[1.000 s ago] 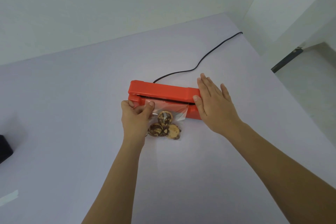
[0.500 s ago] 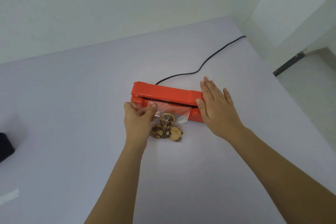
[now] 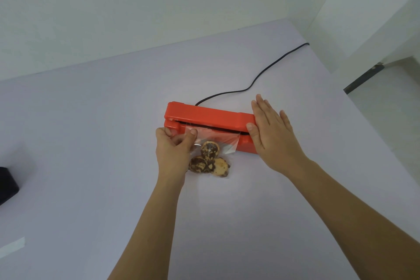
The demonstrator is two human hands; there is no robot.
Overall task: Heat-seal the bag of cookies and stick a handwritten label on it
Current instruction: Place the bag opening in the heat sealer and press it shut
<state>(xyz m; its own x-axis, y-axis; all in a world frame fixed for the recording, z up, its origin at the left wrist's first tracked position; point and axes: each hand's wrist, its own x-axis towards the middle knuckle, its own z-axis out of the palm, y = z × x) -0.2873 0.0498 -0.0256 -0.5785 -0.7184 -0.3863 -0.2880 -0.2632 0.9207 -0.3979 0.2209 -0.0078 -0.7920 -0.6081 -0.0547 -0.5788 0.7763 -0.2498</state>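
The sealer [image 3: 205, 118], a bright orange bar, lies near the middle of the table [image 3: 95, 134] with its long axis running from 9 o'clock to 3 o'clock, dipping slightly toward the near side at its 3 o'clock end; its slot faces 6 o'clock, toward the person. A black cord [image 3: 256, 79] leaves its back and snakes off toward 1 o'clock to the table's far edge. The bag [image 3: 218, 142] is clear plastic, its long axis running from 12 to 6 o'clock: the open mouth points to 12 o'clock and sits in the sealer's slot, while the closed bottom lies toward 6 o'clock on the table. Three round cookies [image 3: 210, 159], pale with dark chocolate patches, bunch together in the bottom half, one above two. The left hand [image 3: 173, 150] pinches the bag's 9 o'clock top corner between thumb and curled fingers, just beside the sealer's left end. The right hand [image 3: 272, 137] lies flat and open, fingers straight and together, palm down on the sealer's 3 o'clock end, holding nothing. Compared with half a second before, the hands, bag and sealer keep the same arrangement; the right hand's fingertips reach a little farther past the sealer's back edge. A black object [image 3: 6, 185] sits at the table's 9 o'clock edge, and a white strip [image 3: 12, 245] lies at 8 o'clock.
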